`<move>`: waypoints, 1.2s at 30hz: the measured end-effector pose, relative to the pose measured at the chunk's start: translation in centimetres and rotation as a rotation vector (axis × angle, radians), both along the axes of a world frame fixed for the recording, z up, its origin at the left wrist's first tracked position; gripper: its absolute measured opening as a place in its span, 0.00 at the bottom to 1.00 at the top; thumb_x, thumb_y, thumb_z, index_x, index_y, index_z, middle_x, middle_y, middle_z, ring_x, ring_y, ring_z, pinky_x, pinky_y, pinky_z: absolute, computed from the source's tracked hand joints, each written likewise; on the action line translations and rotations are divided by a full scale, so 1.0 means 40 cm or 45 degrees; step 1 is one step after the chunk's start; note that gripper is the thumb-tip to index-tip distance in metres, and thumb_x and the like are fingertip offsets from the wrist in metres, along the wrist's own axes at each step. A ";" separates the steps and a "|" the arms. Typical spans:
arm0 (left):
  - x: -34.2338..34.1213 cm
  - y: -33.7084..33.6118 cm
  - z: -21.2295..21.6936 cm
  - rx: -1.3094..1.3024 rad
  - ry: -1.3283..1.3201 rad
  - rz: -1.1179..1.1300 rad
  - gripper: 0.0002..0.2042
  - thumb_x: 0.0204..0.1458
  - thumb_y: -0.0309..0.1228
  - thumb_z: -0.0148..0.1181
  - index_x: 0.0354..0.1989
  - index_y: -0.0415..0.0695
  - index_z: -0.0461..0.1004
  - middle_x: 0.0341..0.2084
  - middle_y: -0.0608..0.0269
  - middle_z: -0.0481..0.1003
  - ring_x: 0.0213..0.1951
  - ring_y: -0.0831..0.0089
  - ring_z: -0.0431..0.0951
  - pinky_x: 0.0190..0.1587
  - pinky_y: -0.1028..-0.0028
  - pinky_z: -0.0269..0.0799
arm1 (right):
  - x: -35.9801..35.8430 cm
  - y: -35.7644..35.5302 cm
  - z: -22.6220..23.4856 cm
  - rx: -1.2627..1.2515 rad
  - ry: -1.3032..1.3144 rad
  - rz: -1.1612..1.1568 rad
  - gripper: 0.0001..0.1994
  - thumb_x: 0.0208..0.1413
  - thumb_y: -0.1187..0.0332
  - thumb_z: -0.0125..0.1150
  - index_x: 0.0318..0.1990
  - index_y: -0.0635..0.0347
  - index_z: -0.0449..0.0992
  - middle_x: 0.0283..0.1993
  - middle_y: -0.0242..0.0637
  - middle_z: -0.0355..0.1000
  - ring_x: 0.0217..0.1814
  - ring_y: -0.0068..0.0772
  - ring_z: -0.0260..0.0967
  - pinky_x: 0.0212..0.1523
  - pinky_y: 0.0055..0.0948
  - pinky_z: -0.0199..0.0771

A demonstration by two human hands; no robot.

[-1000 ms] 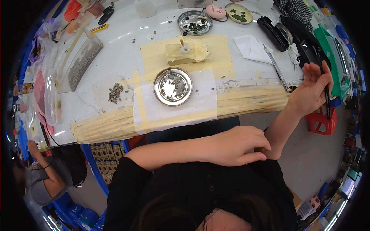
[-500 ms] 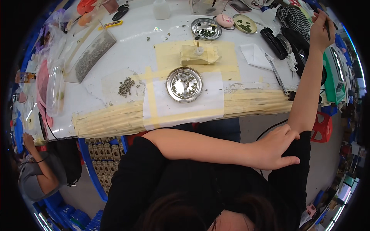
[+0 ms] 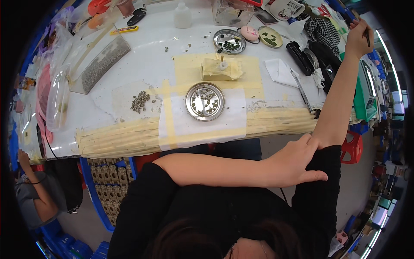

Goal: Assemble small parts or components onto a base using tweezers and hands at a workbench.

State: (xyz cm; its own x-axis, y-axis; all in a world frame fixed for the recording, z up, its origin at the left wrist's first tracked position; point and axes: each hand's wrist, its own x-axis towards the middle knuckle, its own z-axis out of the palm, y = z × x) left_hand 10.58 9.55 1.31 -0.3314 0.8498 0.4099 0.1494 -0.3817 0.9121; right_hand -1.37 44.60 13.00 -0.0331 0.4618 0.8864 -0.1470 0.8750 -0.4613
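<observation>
My right grip (image 3: 360, 36) is raised far out at about one o'clock, fingers closed around a thin dark tool (image 3: 367, 36) that looks like tweezers, though it is too small at the rim of the view for me to be sure. My left grip (image 3: 297, 162) lies across my body at about four o'clock, fingers loosely curled and thumb spread, its palm pressed on my right arm where the black sleeve (image 3: 323, 172) ends; it holds nothing. The desk (image 3: 142, 64) stretches across the upper half, its near edge wrapped in yellowish tape. At the centre, on a white sheet, sits a round metal dish (image 3: 205, 101) with small dark bits scattered in it, well apart from both my grips. Just above it, toward twelve o'clock, is a tape-wrapped block (image 3: 220, 69), and beyond that a second metal dish (image 3: 230, 41). A little heap of dark bits (image 3: 140, 101) lies at nine o'clock from the centre dish. A red stool (image 3: 352, 146) stands just beside my right forearm.
</observation>
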 end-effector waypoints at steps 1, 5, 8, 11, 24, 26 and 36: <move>-0.008 -0.009 0.013 -0.086 0.076 -0.149 0.26 0.52 0.48 0.61 0.40 0.33 0.66 0.30 0.46 0.69 0.28 0.53 0.73 0.33 0.63 0.70 | 0.003 -0.001 0.008 0.037 0.026 -0.024 0.11 0.58 0.68 0.54 0.34 0.70 0.76 0.29 0.43 0.77 0.29 0.28 0.76 0.32 0.21 0.77; -0.015 -0.054 0.059 0.121 0.255 -0.402 0.22 0.55 0.46 0.56 0.19 0.40 0.63 0.13 0.54 0.64 0.20 0.50 0.69 0.24 0.60 0.64 | -0.003 -0.011 0.017 0.017 0.081 0.004 0.10 0.57 0.70 0.53 0.33 0.72 0.75 0.29 0.46 0.77 0.28 0.31 0.76 0.31 0.22 0.77; -0.013 -0.035 0.056 0.528 0.245 -0.414 0.21 0.57 0.47 0.53 0.21 0.42 0.63 0.20 0.57 0.66 0.27 0.54 0.68 0.33 0.63 0.63 | -0.022 -0.051 0.022 -0.026 0.169 0.049 0.10 0.57 0.72 0.51 0.32 0.73 0.74 0.28 0.47 0.76 0.28 0.33 0.76 0.30 0.23 0.78; 0.008 -0.010 0.030 0.751 0.242 -0.341 0.21 0.57 0.48 0.52 0.24 0.42 0.64 0.27 0.58 0.65 0.33 0.57 0.65 0.40 0.64 0.59 | -0.009 -0.150 0.030 -0.133 0.257 0.142 0.11 0.58 0.72 0.49 0.33 0.74 0.74 0.28 0.48 0.76 0.28 0.35 0.76 0.31 0.23 0.78; -0.044 -0.112 -0.078 0.465 -0.198 -0.877 0.27 0.44 0.41 0.71 0.19 0.39 0.55 0.20 0.61 0.58 0.23 0.68 0.58 0.26 0.70 0.55 | 0.131 -0.460 -0.011 -0.458 0.326 0.339 0.14 0.64 0.67 0.46 0.44 0.73 0.69 0.36 0.47 0.73 0.37 0.37 0.73 0.39 0.30 0.77; -0.043 -0.136 -0.095 0.410 -0.258 -0.898 0.25 0.44 0.40 0.70 0.19 0.39 0.56 0.20 0.62 0.58 0.23 0.68 0.57 0.26 0.70 0.55 | 0.140 -0.474 -0.011 -0.492 0.380 0.371 0.12 0.63 0.68 0.48 0.42 0.71 0.70 0.33 0.45 0.74 0.33 0.34 0.74 0.36 0.27 0.78; -0.150 -0.245 -0.108 0.091 0.236 -0.680 0.13 0.49 0.36 0.65 0.30 0.40 0.70 0.30 0.62 0.68 0.31 0.64 0.69 0.31 0.70 0.65 | 0.158 -0.541 -0.050 -0.502 0.178 0.423 0.16 0.66 0.62 0.46 0.47 0.69 0.70 0.36 0.42 0.72 0.38 0.31 0.70 0.42 0.27 0.72</move>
